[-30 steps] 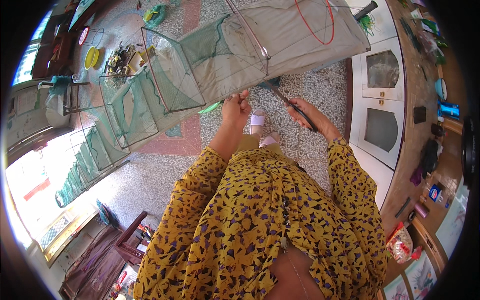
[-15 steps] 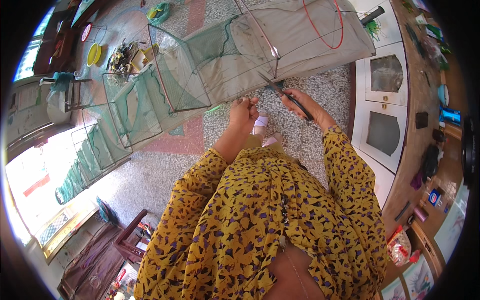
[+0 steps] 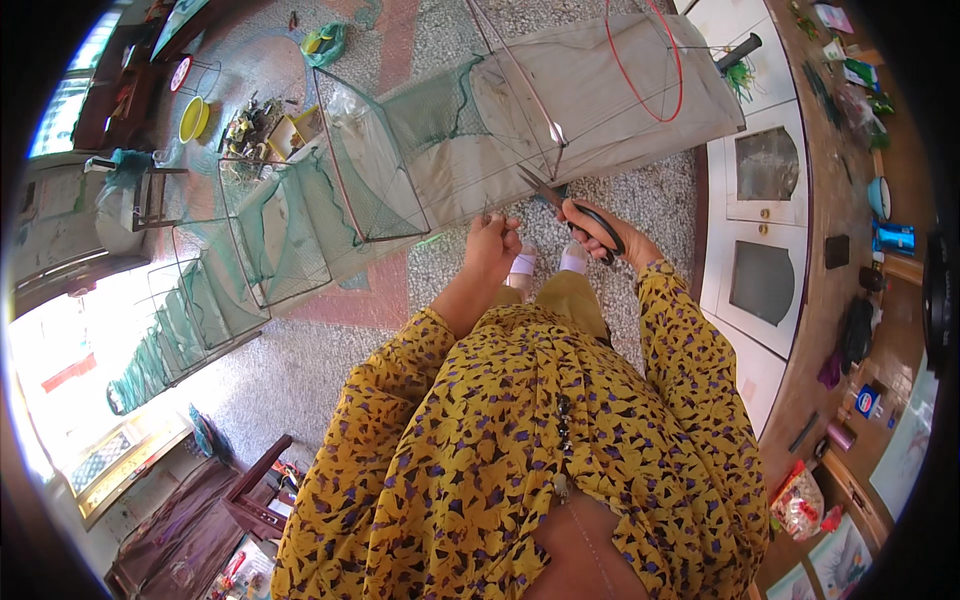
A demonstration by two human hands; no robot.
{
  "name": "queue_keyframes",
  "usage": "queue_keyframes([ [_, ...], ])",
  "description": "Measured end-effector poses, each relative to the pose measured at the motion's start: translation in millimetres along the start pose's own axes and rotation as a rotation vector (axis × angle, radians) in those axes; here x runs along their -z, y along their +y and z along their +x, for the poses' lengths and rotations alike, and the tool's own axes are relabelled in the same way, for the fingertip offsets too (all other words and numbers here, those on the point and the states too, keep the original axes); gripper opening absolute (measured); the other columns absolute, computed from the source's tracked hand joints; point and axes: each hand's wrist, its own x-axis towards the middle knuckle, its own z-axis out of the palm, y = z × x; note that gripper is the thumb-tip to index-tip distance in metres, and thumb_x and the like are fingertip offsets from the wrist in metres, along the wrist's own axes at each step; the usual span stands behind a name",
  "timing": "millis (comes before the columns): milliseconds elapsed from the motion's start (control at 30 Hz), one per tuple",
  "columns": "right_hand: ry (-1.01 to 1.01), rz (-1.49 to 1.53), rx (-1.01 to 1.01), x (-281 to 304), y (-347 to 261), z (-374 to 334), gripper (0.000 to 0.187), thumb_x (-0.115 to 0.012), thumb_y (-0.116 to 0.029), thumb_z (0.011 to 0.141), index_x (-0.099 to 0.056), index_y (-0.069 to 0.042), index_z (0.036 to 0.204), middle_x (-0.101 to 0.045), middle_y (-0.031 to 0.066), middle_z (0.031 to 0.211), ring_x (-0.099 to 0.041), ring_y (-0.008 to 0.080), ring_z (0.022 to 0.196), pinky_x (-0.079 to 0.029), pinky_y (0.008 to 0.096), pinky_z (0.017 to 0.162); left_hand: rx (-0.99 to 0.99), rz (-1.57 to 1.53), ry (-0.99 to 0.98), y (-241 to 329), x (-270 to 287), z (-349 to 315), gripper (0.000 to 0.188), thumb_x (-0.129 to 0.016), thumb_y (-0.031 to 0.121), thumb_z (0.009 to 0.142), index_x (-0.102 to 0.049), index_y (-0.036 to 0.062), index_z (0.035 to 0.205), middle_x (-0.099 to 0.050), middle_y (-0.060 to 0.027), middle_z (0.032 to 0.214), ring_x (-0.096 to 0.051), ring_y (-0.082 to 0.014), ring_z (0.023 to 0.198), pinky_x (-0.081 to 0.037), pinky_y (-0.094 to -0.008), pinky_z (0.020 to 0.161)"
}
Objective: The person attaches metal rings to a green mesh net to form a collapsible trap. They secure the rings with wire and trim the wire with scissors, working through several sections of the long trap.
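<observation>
My right hand (image 3: 606, 234) grips a pair of black-handled scissors (image 3: 545, 188), its fingers in the handle loops. The blades point up and left, toward the near edge of a long grey cloth-covered surface (image 3: 590, 100). To the left of the scissors, my left hand (image 3: 490, 243) is closed with thumb and fingers pinched together; whatever is between the fingertips is too small to make out. Just beyond both hands, a long green mesh net (image 3: 300, 215) with dark rectangular frames stretches over the surface. Thin cords run from it toward a red hoop (image 3: 681, 85) at the right.
White cabinets (image 3: 715, 230) with a cluttered brown top (image 3: 810, 250) stand at my right. Beyond the net are a yellow basin (image 3: 194, 119) and a pile of debris (image 3: 250, 130) on the floor. A dark wooden chair (image 3: 255, 490) is at lower left.
Both hands have come slightly closer to me. The scissors have turned so that their handle loops show more plainly. My feet are farther apart, and the net appears shifted a little right.
</observation>
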Motion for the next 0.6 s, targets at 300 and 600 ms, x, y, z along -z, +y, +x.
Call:
queue_keyframes([
  [300, 0.093, -0.233, 0.286, 10, 21, 20, 0.045, -0.058, -0.046, 0.080, -0.050, -0.004, 0.096, -0.048, 0.0047, 0.062, -0.046, 0.0123, 0.049, -0.037, 0.0244, 0.044, -0.018, 0.143, -0.058, 14, 12, -28, 0.008, -0.040, 0.010, 0.091, -0.038, 0.0095, 0.083, -0.041, -0.0017, 0.066, -0.030, -0.0094, 0.048, -0.026, -0.0223, 0.043],
  [600, 0.061, -0.573, 0.156, 49, 50, -64, 0.047, -0.061, -0.040, 0.079, -0.050, -0.004, 0.107, -0.060, 0.0103, 0.086, -0.057, 0.0210, 0.077, -0.044, 0.0301, 0.068, 0.088, 0.203, -0.276, 84, -33, -133, 0.025, -0.041, 0.030, 0.092, -0.039, 0.0124, 0.075, -0.033, 0.0017, 0.058, -0.026, -0.0068, 0.044, -0.021, -0.0209, 0.038],
])
